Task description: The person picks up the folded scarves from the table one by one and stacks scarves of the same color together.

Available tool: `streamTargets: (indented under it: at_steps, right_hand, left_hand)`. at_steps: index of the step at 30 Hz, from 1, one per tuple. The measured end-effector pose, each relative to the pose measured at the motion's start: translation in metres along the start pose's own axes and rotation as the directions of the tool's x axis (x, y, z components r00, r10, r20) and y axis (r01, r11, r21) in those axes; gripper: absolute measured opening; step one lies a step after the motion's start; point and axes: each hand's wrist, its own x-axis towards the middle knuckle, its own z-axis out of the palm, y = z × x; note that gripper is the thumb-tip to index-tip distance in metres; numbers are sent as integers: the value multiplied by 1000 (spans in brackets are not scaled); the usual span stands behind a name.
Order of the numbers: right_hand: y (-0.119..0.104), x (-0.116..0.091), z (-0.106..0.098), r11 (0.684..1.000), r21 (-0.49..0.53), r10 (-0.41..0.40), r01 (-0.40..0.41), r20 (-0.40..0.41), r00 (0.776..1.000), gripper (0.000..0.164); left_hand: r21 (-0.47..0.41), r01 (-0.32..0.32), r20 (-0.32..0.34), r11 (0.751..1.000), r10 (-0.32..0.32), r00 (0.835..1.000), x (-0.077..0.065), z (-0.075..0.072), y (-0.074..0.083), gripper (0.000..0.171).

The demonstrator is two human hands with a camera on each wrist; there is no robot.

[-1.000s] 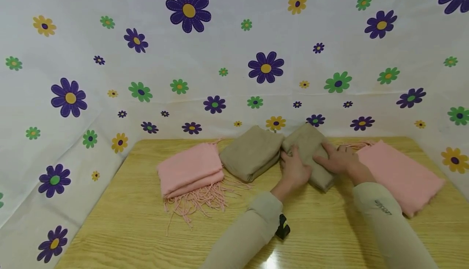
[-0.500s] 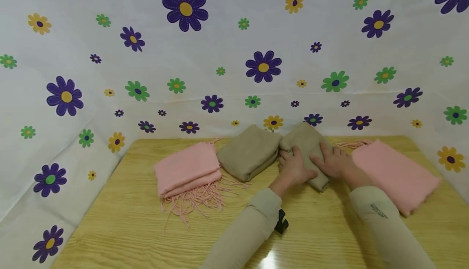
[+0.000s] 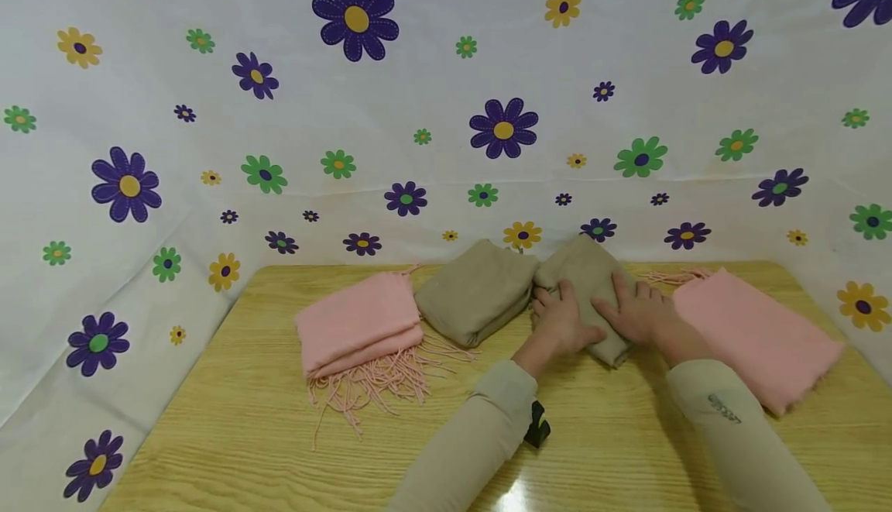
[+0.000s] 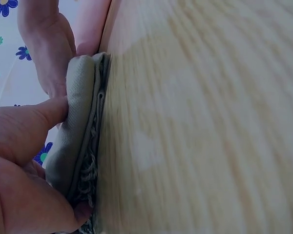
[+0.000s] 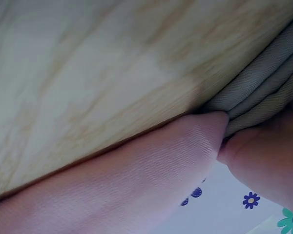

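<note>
A folded khaki scarf [image 3: 584, 270] lies at the back of the table under both hands. My left hand [image 3: 560, 328] holds its left edge; in the left wrist view, the thumb touches the top layer and a finger curls by the dark fringe [image 4: 89, 173] at the side. Across the right edge rests my right hand [image 3: 643, 315], fingers spread and thumb on top of the cloth. A second folded khaki scarf [image 3: 477, 287] sits just left of the first. One folded pink scarf [image 3: 759, 334] lies right of my right hand, close beside the khaki folds in the right wrist view.
Another pink folded scarf [image 3: 358, 322] lies at the left, its fringe [image 3: 376, 380] spread over the wooden table [image 3: 279, 450]. A flower-printed white cloth [image 3: 418, 70] stands behind the table and along its sides. A small black object [image 3: 536, 425] shows at the left sleeve cuff.
Both hands stay on the same khaki scarf; the left thumb has spread slightly to the right. All the scarves lie where they were, and the head view shifts only slightly.
</note>
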Motion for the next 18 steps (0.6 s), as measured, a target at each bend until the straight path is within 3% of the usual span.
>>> streamTargets:
  at_steps: [18]
  right_hand:
    - [-16,-8,-4,997,-17,78,-77,37,996,84]
  left_hand:
    - [71,-60,46,996,57,997,5,-4,-7,105]
